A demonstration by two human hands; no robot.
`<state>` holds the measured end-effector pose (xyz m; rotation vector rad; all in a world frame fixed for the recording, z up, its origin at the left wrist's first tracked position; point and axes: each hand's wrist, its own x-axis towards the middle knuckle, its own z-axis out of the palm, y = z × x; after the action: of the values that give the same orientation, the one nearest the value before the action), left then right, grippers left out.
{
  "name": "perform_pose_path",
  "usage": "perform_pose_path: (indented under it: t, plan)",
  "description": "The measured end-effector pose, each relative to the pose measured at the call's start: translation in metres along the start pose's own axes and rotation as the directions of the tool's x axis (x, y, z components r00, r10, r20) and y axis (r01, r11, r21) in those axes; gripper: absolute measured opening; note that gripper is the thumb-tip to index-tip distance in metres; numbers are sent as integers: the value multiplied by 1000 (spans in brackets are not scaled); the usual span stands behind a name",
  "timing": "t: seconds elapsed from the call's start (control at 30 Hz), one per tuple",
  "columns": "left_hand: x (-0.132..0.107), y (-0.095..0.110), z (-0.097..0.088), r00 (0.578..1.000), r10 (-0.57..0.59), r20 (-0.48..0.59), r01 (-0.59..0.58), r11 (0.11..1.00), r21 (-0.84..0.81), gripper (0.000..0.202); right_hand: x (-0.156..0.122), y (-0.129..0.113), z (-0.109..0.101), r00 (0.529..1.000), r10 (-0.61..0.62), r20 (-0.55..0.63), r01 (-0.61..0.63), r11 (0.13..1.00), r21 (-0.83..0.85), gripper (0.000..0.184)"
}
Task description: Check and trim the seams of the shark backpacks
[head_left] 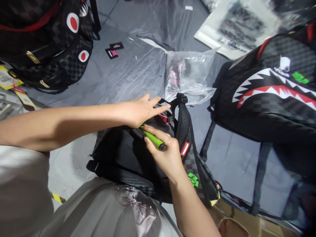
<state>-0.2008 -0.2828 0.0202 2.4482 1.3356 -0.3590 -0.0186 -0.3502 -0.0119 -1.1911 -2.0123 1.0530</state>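
Note:
A black backpack [118,149] lies before me with its straps and dark padded side facing up. It has a red label and a green patch. My left hand [145,111] rests on its upper edge, fingers stretched out and spread. Just below, my right hand [166,149] is closed around a slim bright green tool with a black end [154,137]. The tool's far tip is hidden near the left wrist, at the bag's seam, so I cannot tell its exact kind.
A shark-mouth backpack [269,95] stands to the right, and another with red-and-white eyes [71,49] at upper left. A clear plastic bag [190,75] lies beyond my hands on the grey table [118,77]. Small black cards [115,50] and a printed white bag [237,28] lie farther back.

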Motion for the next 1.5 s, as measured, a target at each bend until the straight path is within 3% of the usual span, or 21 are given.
perform_pose_path:
  t: [0.3,0.4,0.47,0.53,0.6,0.63,0.67,0.77,0.87,0.93,1.0,1.13,1.23,1.3,1.4,1.5]
  plan:
    - [-8,0,-5,1000,20,-20,-21,999,-36,98,3,7,2,1000,25,13,-26,999,38,25]
    - [-9,1,-7,999,27,-27,-28,998,-48,97,3,-5,-11,998,55,11,-55,996,70,20]
    - [-10,2,-9,999,28,-32,-30,998,-58,95,8,-21,-27,996,3,-87,3,998,69,15]
    - [-12,2,-10,999,28,-39,-30,998,-60,94,23,-36,-46,945,-110,-308,123,992,25,13]
    - [-19,1,-9,996,36,-79,-40,998,-55,93,54,-45,-60,853,-240,-464,199,970,-136,16]
    - [-26,0,-8,994,40,-104,-45,998,-49,92,76,-46,-63,834,-301,-462,208,948,-241,18]
    - [-34,-1,-6,990,36,-137,-42,998,-42,91,102,-44,-61,847,-347,-402,215,916,-338,20]
    - [-62,-2,7,968,-53,-245,46,998,-35,86,195,-24,-29,935,-355,6,308,804,-509,36]
    - [-80,-6,24,945,-139,-297,113,988,-104,73,290,-1,35,902,-207,380,423,610,-670,70]
    - [-81,-13,35,939,-147,-311,102,982,-158,65,343,8,83,872,-41,488,438,511,-740,80]
    - [-74,-25,46,923,-153,-352,92,979,-184,53,386,11,123,854,54,518,441,455,-774,83]
    - [-53,-46,69,851,-192,-489,137,980,-148,42,437,14,170,807,58,587,512,427,-745,76]
    - [-47,-47,76,817,-221,-533,167,975,-148,45,434,24,171,766,63,639,558,428,-711,76]
    - [-50,-45,72,849,-246,-468,175,966,-191,48,408,36,155,743,63,666,586,419,-693,78]
    - [-60,-46,60,924,-191,-331,126,970,-208,56,335,59,106,707,65,704,625,410,-665,74]
    - [-67,-49,56,939,-163,-302,129,983,-131,62,235,82,43,711,128,691,580,449,-680,70]
